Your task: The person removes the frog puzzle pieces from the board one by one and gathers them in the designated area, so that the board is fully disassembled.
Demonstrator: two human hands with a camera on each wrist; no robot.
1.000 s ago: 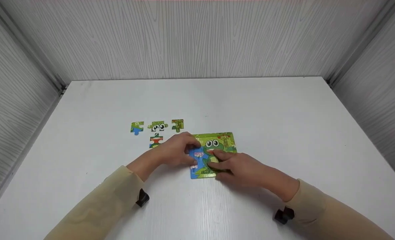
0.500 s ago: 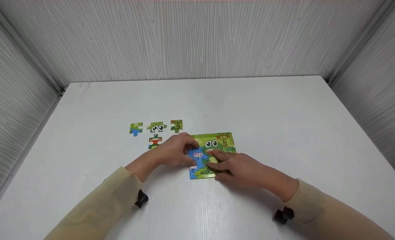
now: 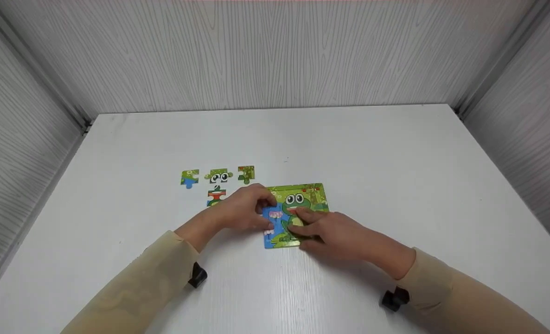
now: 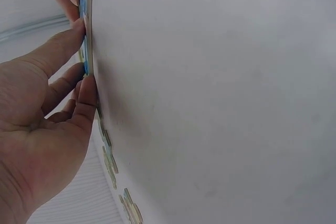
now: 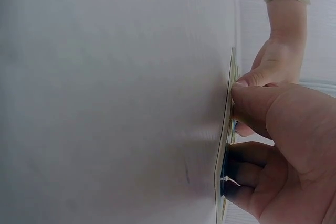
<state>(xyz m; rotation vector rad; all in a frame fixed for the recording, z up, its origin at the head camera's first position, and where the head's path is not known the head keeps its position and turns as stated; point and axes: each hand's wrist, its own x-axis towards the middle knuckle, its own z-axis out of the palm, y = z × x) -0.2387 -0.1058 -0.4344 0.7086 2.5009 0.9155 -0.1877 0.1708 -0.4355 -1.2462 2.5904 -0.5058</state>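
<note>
A flat frog jigsaw puzzle board (image 3: 298, 188), green and blue, lies on the white table in the head view. At its left side my left hand (image 3: 245, 208) grips the edge, thumb below and fingers above a blue patch with pink flowers. My right hand (image 3: 335, 234) holds the lower right part, its thumb by the near edge and fingertips on the frog's body, covering that corner. Side-on in the left wrist view, thumb and fingertips touch the thin board (image 4: 88, 24). Whether either hand pinches a separate piece, I cannot tell.
Loose puzzle pieces lie left of the board: a green-blue one (image 3: 190, 177), one with frog eyes (image 3: 219, 176), a green one (image 3: 246, 173) and a red-mouth one (image 3: 216, 195) partly behind the left hand. Pale wood-grain panels (image 3: 275, 55) enclose the table's back and sides.
</note>
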